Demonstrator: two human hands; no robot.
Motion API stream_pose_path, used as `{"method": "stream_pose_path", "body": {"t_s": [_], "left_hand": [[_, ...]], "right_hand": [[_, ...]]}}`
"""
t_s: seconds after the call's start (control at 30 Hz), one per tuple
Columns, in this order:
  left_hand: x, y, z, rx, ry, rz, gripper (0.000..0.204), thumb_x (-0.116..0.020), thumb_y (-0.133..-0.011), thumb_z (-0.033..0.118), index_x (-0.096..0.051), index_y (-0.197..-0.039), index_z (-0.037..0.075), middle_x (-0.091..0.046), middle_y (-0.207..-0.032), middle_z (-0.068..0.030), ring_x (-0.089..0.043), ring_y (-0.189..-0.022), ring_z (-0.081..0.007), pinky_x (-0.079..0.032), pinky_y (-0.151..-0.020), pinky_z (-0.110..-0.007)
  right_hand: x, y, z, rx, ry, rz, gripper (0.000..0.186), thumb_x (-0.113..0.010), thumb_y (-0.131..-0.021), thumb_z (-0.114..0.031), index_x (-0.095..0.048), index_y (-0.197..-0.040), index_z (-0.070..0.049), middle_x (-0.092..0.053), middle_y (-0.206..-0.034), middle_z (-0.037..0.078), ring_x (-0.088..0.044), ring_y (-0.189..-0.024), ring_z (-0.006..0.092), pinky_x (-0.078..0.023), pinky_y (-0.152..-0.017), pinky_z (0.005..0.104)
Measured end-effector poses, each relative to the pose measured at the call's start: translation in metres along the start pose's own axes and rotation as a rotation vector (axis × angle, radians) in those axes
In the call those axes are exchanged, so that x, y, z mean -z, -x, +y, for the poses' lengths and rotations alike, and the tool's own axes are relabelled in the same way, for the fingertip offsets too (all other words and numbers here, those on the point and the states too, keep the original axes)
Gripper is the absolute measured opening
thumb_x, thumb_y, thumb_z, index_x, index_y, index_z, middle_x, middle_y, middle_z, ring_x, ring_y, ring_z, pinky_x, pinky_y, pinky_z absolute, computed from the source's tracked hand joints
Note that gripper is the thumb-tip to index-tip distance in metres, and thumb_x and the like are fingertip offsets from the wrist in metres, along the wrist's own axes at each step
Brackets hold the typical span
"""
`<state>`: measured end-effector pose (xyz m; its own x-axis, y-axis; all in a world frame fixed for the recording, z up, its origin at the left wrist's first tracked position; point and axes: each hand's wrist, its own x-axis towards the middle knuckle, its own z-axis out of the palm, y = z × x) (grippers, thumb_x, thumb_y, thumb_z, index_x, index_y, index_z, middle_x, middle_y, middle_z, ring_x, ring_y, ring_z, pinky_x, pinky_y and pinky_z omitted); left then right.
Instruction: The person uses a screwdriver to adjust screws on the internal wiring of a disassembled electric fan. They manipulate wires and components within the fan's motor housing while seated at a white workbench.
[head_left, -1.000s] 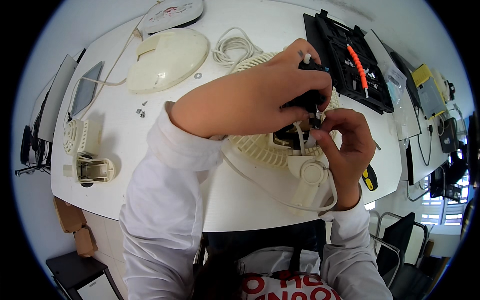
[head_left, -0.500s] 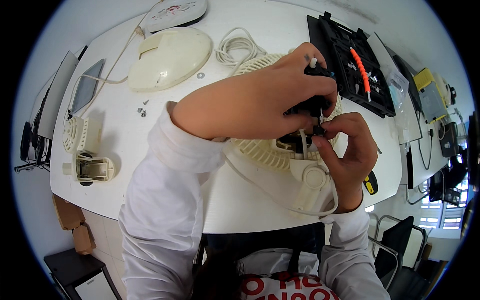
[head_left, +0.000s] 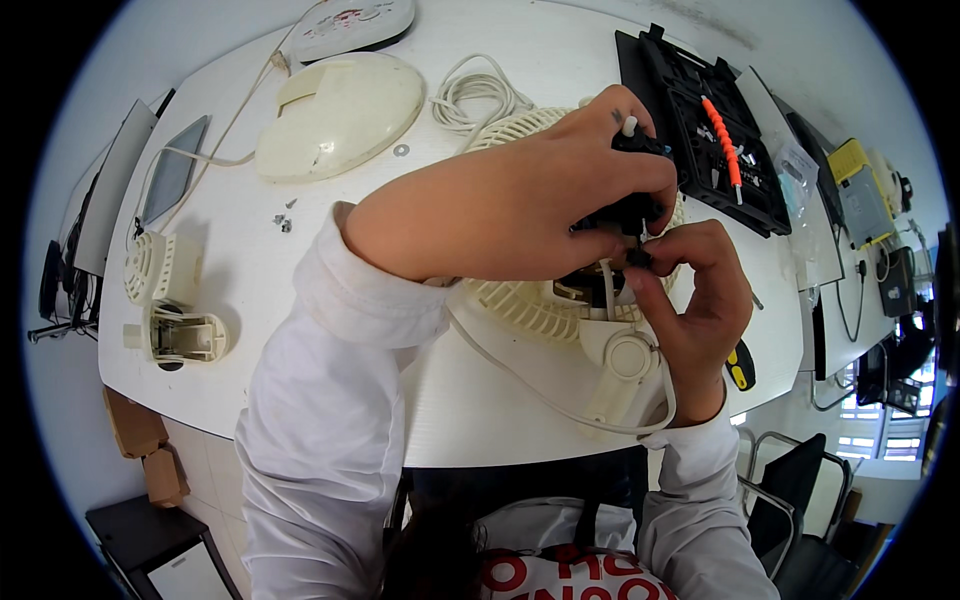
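My left hand (head_left: 560, 195) is wrapped over a black fan motor (head_left: 622, 212), which has a white knob on top and is partly hidden by the fingers. With thumb and forefinger, my right hand (head_left: 708, 295) pinches a small black part (head_left: 638, 258) at the near side of the motor, beside a thin metal pin. Under both hands lies a cream fan grille (head_left: 525, 308), largely covered by the left hand and forearm. The cream fan neck joint (head_left: 628, 355) points toward me, and a white cord (head_left: 540, 385) loops around it.
A cream fan base cover (head_left: 345, 115) and coiled cord (head_left: 478, 98) lie farther back. Left are a cream motor housing (head_left: 165, 268), an open shell (head_left: 188, 338) and several screws (head_left: 285, 225). At right stand a black toolbox (head_left: 715, 140) with an orange flexible shaft (head_left: 722, 145), and a yellow-black tool (head_left: 740, 366).
My right fingers have shifted very slightly at the small black part. My left hand keeps its hold on the motor, and the objects around stay where they were.
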<state>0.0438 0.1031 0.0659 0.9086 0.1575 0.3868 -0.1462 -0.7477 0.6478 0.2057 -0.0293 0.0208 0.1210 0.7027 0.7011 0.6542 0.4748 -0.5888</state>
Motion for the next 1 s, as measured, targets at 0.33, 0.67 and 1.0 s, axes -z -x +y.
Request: {"method": "stream_pose_path", "body": {"t_s": [0.33, 0.67, 1.0], "left_hand": [[-0.0030, -0.0005, -0.0039, -0.046, 0.022, 0.055, 0.024, -0.064, -0.078, 0.003, -0.058, -0.100, 0.008, -0.045, -0.118, -0.0135, -0.062, -0.079, -0.0272, -0.050, -0.069, -0.033], [-0.0040, -0.0001, -0.0054, -0.070, -0.013, 0.064, 0.025, -0.065, -0.078, 0.004, -0.058, -0.101, 0.008, -0.045, -0.119, -0.0141, -0.062, -0.079, -0.0279, -0.050, -0.070, -0.032], [-0.0029, -0.0009, -0.0044, -0.041, -0.028, 0.029, 0.025, -0.060, -0.078, 0.002, -0.058, -0.102, 0.007, -0.045, -0.117, -0.0149, -0.062, -0.083, -0.0287, -0.050, -0.071, -0.034]], "right_hand": [[-0.0028, -0.0001, -0.0003, -0.089, -0.050, 0.026, 0.024, -0.078, -0.068, 0.004, -0.064, -0.086, -0.001, -0.059, -0.082, 0.005, -0.054, -0.067, 0.0111, -0.042, -0.059, 0.0232], [-0.0043, 0.0006, -0.0008, -0.112, -0.070, 0.028, 0.023, -0.077, -0.069, 0.005, -0.063, -0.086, 0.000, -0.058, -0.081, 0.004, -0.053, -0.068, 0.0111, -0.042, -0.060, 0.0235], [-0.0034, 0.0003, 0.0009, -0.109, -0.105, 0.014, 0.023, -0.075, -0.069, 0.006, -0.062, -0.086, 0.000, -0.057, -0.082, 0.004, -0.052, -0.068, 0.0108, -0.042, -0.061, 0.0229]]}}
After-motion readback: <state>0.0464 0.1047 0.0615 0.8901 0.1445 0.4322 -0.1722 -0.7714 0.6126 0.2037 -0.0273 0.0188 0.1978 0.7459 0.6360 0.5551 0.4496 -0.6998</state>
